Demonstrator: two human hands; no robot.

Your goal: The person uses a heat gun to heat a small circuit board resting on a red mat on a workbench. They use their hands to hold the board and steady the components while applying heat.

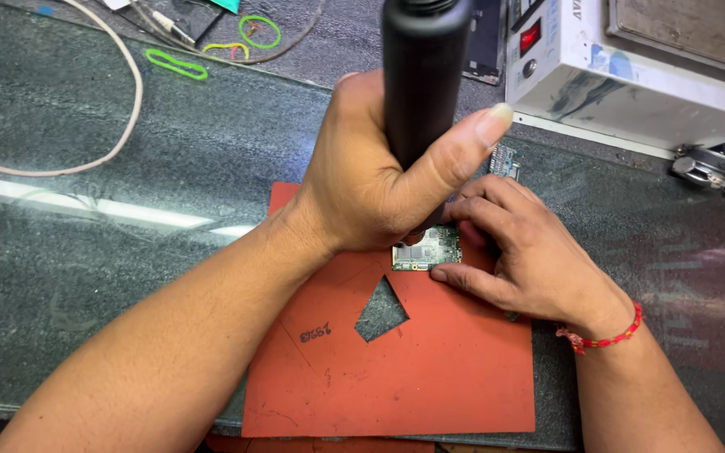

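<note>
- Nearest the camera, the two forearms come up from the bottom edge; the right wrist wears a red bead bracelet.
- The left hand is wrapped tight round a thick black tool handle, thumb pressed along its side, the barrel pointing down; its tip is hidden behind the fist.
- Just below that fist and touching the right fingertips lies a small green circuit board, flat on a red rubber mat.
- The right hand lies flat with fingers spread narrowly, pinning the board's right edge, not closed round anything.
- The board looks light, thin, stiff and delicate; I'd say it is best steadied by its bare edges, away from the components.
- The mat has a cut-out hole under the left wrist.
- Beyond the right hand stands a white machine; beyond the left, green rubber bands and a pale cable.
</note>
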